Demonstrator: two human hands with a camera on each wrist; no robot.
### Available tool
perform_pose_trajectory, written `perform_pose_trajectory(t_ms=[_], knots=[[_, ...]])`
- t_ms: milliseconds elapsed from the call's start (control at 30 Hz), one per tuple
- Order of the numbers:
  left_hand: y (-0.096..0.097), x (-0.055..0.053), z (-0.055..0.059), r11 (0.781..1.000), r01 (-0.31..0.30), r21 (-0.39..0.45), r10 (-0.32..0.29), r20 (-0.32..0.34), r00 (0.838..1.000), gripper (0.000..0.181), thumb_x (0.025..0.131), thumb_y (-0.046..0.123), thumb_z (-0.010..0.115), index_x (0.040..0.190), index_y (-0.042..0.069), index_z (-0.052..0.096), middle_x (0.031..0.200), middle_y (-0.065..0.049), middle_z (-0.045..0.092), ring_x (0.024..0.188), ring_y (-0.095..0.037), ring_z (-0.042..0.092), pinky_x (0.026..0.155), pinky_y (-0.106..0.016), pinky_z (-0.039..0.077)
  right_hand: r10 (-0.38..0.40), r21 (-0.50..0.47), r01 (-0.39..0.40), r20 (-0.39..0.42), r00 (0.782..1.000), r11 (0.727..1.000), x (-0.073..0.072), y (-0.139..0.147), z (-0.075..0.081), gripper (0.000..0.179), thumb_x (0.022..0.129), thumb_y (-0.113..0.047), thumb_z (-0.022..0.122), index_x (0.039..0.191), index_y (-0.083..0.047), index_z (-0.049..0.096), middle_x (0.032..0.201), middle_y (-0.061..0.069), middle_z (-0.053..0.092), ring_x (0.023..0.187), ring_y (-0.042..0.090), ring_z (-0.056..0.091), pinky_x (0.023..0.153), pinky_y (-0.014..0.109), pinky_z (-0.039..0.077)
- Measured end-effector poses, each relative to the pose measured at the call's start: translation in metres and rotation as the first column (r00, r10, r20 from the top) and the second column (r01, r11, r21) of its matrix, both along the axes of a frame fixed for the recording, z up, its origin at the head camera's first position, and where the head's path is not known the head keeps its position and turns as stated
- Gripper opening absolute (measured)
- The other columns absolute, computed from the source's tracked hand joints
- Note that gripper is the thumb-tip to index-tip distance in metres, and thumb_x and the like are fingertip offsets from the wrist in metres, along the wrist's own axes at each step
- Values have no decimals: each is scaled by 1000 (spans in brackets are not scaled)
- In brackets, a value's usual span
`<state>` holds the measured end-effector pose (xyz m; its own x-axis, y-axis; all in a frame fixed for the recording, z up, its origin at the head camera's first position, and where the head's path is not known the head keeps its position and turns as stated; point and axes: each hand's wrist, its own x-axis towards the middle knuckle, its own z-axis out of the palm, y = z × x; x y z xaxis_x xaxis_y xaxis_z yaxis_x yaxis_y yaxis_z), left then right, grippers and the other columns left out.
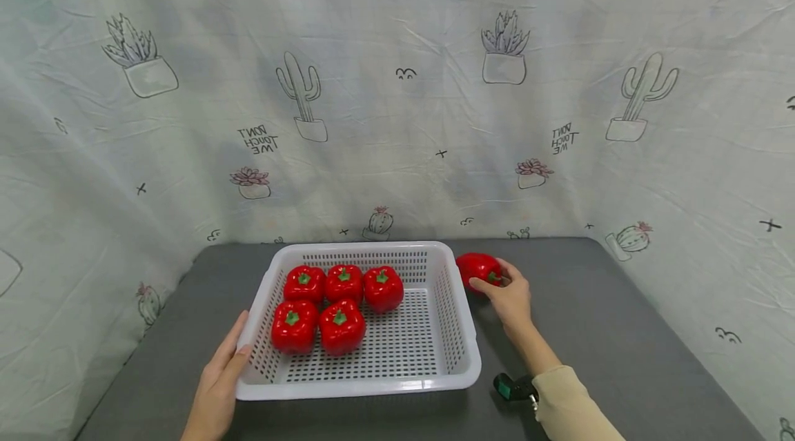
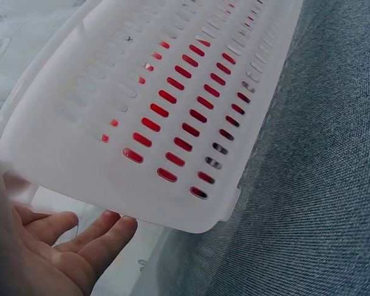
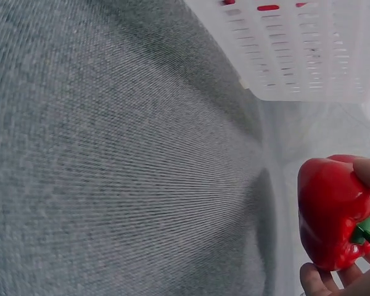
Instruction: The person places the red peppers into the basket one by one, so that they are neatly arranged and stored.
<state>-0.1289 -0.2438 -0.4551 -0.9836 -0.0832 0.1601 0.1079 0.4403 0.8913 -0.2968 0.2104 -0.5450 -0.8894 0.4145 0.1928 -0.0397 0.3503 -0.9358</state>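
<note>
A white perforated plastic basket (image 1: 428,386) holds several red bell peppers (image 1: 342,328) with green stems, grouped toward its left side. My left hand (image 1: 215,377) rests against the basket's left side, fingers fairly straight along the outer edge; in the left wrist view its fingertips (image 2: 124,229) touch the lower edge of the basket wall. Just beyond the basket's right side, my right hand (image 1: 511,296) grips another red bell pepper (image 1: 477,268). The right wrist view shows this pepper (image 3: 330,206) between thumb and fingers, stem facing the palm side.
A dark grey cloth-covered table (image 1: 596,330) lies under everything. Near the right sleeve (image 1: 568,403) is a small black and green object (image 1: 512,387) at the wrist. A pale curtain (image 1: 397,103) printed with potted cacti stands behind and at both sides.
</note>
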Motion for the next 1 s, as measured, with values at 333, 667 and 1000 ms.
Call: perform_pose_trajectory(t_ms=[333, 667, 1000], knots=[[0, 0, 0, 1000, -13, -9, 13, 7, 1000, 50, 96, 36, 35, 142, 33, 16, 144, -12, 19, 122, -37, 27, 84, -59, 29, -20, 2, 20, -56, 998, 1000, -4, 5, -2, 74, 58, -54, 76, 124, -34, 48, 113, -10, 51, 94, 16, 49, 72, 38, 48], [0, 0, -1, 1000, -5, -15, 5, -13, 1000, 49, 97, 34, 35, 142, 32, 16, 143, -11, 21, 121, -36, 29, 84, -56, 31, -29, 14, 31, -118, 993, 999, 0, 7, -2, 71, 60, -56, 73, 124, -38, 46, 113, -13, 50, 95, 14, 48, 69, 37, 48], [1, 0, 0, 1000, -4, -9, 4, -2, 1000, 51, 97, 35, 34, 143, 28, 16, 143, -11, 21, 122, -34, 29, 87, -57, 29, -9, 14, 12, -220, 975, 1000, 5, 8, 10, 69, 66, -50, 73, 127, -37, 44, 116, -10, 50, 97, 17, 48, 66, 37, 49]])
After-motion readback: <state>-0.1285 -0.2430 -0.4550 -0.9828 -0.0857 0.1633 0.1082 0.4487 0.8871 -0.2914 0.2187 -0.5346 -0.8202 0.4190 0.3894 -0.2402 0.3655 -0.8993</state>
